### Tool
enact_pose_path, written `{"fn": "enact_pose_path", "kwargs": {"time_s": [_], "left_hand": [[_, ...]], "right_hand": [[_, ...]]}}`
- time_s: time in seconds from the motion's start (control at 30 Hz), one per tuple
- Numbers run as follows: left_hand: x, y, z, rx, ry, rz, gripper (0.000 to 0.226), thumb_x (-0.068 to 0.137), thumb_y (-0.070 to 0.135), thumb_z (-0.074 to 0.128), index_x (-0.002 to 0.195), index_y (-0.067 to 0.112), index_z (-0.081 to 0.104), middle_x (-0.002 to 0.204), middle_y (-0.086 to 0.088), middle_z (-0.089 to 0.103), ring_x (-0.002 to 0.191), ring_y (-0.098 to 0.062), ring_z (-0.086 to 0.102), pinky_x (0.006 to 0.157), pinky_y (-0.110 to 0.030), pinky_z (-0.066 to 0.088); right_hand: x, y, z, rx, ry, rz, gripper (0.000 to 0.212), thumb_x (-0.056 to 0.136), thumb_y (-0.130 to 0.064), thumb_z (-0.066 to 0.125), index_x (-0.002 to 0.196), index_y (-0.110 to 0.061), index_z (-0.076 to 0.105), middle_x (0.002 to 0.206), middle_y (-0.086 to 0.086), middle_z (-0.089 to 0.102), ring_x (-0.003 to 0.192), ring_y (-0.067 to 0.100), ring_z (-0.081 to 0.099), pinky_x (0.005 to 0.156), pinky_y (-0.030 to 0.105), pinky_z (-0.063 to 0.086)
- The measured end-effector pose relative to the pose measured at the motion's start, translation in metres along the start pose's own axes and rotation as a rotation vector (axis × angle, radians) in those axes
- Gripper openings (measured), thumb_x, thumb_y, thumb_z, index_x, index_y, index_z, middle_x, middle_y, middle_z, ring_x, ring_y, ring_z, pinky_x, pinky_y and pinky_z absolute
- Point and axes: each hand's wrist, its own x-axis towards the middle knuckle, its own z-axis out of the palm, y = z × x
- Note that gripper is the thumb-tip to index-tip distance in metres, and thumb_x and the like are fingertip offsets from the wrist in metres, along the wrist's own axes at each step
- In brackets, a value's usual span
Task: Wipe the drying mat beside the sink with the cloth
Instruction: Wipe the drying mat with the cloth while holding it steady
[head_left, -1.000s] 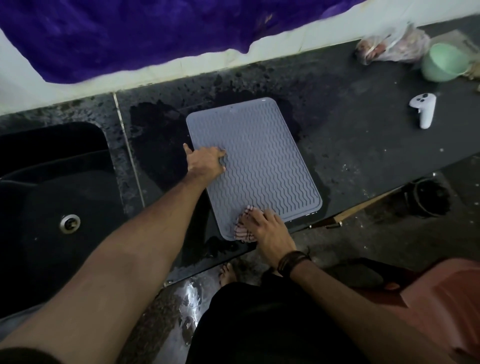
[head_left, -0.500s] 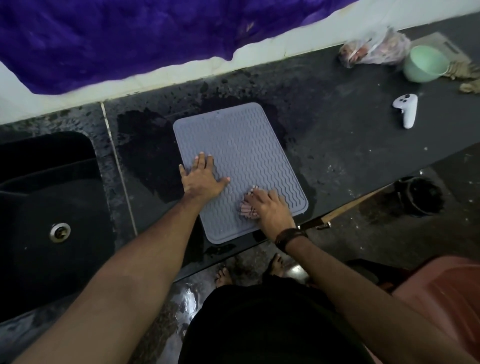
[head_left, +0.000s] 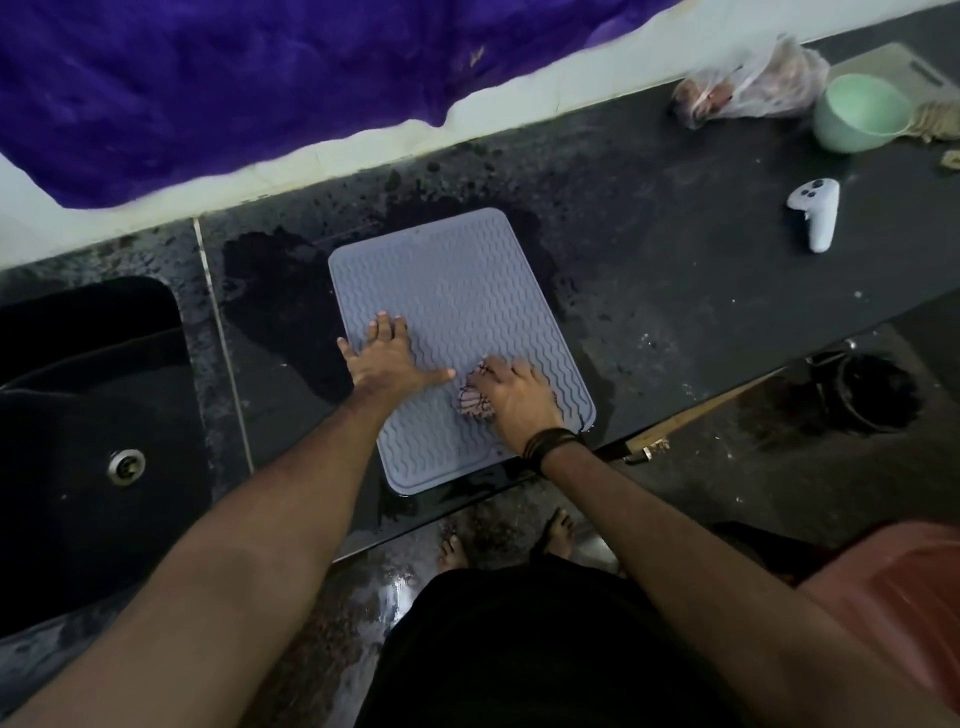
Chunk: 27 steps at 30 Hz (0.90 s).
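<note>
While the left hand (head_left: 387, 358) lies flat on the mat (head_left: 457, 332) with fingers straight and spread and the thumb stretched out toward the right hand (head_left: 511, 395), its grip is loose and holds nothing; it presses on the mat's left half, near the left edge. The right hand, with a dark band (head_left: 550, 444) round its wrist, has its fingers curled over the cloth (head_left: 472, 402), a small bunched pink-striped wad that sticks out on the hand's left side and sits on the mat's lower middle, just beside the left thumb tip. The grey mat, ribbed in wavy lines, lies on the dark table (head_left: 675, 291), slightly turned, with its near edge close to the table's front edge. Wet dark patches spread on the table round the mat, mostly to its left and behind it. The black sink (head_left: 88, 415) is set into the table to the left, apart from the mat, with a metal drain (head_left: 126, 466) in its floor. Farther right on the table lies a white controller (head_left: 815, 210), well apart from the mat, and at the far right corner stand a pale green bowl (head_left: 857, 114) and a clear bag (head_left: 753, 85) with something reddish inside, just beside each other. A purple fabric (head_left: 234, 78) hangs over the white wall behind. Below the table's edge two bare feet (head_left: 452, 551) stand on a wet floor.
</note>
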Motion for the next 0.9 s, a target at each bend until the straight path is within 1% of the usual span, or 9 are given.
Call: {"fn": "enact_pose_path", "kwargs": {"time_s": [0.13,0.23,0.33,0.43,0.5,0.57,0.63,0.77,0.9], "left_hand": [[0.005,0.004,-0.004,0.009,-0.039,-0.043,0.139,0.064,0.096,0.053,0.162,0.019,-0.005,0.170,-0.002,-0.012,0.157,-0.022,-0.006,0.116,-0.070,-0.006],[0.006,0.011,-0.010,0.029,-0.077,-0.080,0.140,0.065,0.092,0.060,0.162,0.017,-0.006,0.170,-0.004,-0.013,0.157,-0.023,-0.006,0.118,-0.069,-0.003],[0.005,0.017,-0.012,-0.003,-0.091,-0.098,0.141,0.066,0.085,0.068,0.162,0.014,-0.007,0.170,-0.006,-0.014,0.157,-0.025,-0.007,0.120,-0.065,0.000],[0.003,0.017,-0.014,-0.033,-0.096,-0.107,0.141,0.066,0.084,0.069,0.162,0.014,-0.008,0.169,-0.007,-0.016,0.157,-0.027,-0.008,0.122,-0.064,0.003],[-0.001,0.020,-0.012,-0.056,-0.085,-0.113,0.147,0.062,0.089,0.066,0.162,0.013,-0.009,0.169,-0.008,-0.017,0.157,-0.028,-0.009,0.122,-0.062,0.003],[-0.004,0.025,-0.008,-0.080,-0.075,-0.129,0.155,0.056,0.094,0.065,0.161,0.011,-0.013,0.168,-0.010,-0.020,0.156,-0.029,-0.013,0.122,-0.060,0.002],[-0.004,0.032,-0.005,-0.092,-0.070,-0.154,0.158,0.054,0.092,0.068,0.160,0.010,-0.015,0.167,-0.011,-0.022,0.155,-0.031,-0.016,0.123,-0.059,0.004],[-0.002,0.039,-0.011,-0.128,-0.084,-0.189,0.158,0.054,0.083,0.077,0.160,0.008,-0.013,0.168,-0.013,-0.020,0.155,-0.033,-0.014,0.123,-0.060,0.007],[-0.005,0.043,-0.014,-0.150,-0.097,-0.202,0.157,0.056,0.077,0.081,0.160,0.008,-0.013,0.167,-0.013,-0.021,0.155,-0.033,-0.015,0.123,-0.061,0.008]], "right_hand": [[-0.041,0.019,0.015,-0.024,-0.003,-0.069,0.062,0.079,-0.006,0.060,0.137,-0.023,0.046,0.148,0.002,0.038,0.121,0.029,0.041,0.098,0.043,0.036],[-0.072,0.036,0.017,-0.055,-0.025,-0.089,0.061,0.080,-0.004,0.052,0.137,-0.024,0.045,0.147,0.002,0.038,0.117,0.030,0.044,0.096,0.042,0.037],[-0.079,0.044,0.010,-0.046,-0.014,-0.095,0.055,0.078,-0.004,0.054,0.128,-0.025,0.054,0.140,0.001,0.047,0.113,0.030,0.046,0.092,0.040,0.039],[-0.058,0.045,-0.005,0.035,0.075,-0.028,0.050,0.074,-0.006,0.061,0.120,-0.024,0.060,0.132,0.001,0.055,0.107,0.029,0.050,0.087,0.039,0.041],[-0.039,0.043,-0.010,0.059,0.102,0.013,0.050,0.077,-0.006,0.062,0.124,-0.023,0.058,0.137,0.003,0.052,0.110,0.029,0.049,0.090,0.039,0.041],[-0.025,0.042,-0.010,0.059,0.057,0.023,0.052,0.082,-0.005,0.057,0.130,-0.021,0.054,0.144,0.004,0.046,0.116,0.030,0.045,0.096,0.041,0.038],[-0.028,0.047,-0.002,0.020,0.029,0.004,0.053,0.083,-0.004,0.053,0.133,-0.021,0.051,0.147,0.004,0.041,0.118,0.031,0.043,0.098,0.042,0.037],[-0.066,0.068,0.009,-0.019,0.010,-0.014,0.063,0.073,-0.002,0.055,0.133,-0.024,0.051,0.145,-0.001,0.043,0.111,0.029,0.047,0.087,0.039,0.040],[-0.089,0.085,0.006,-0.042,0.003,-0.034,0.060,0.070,-0.006,0.060,0.127,-0.025,0.056,0.140,-0.002,0.049,0.105,0.029,0.050,0.082,0.039,0.042]]}}
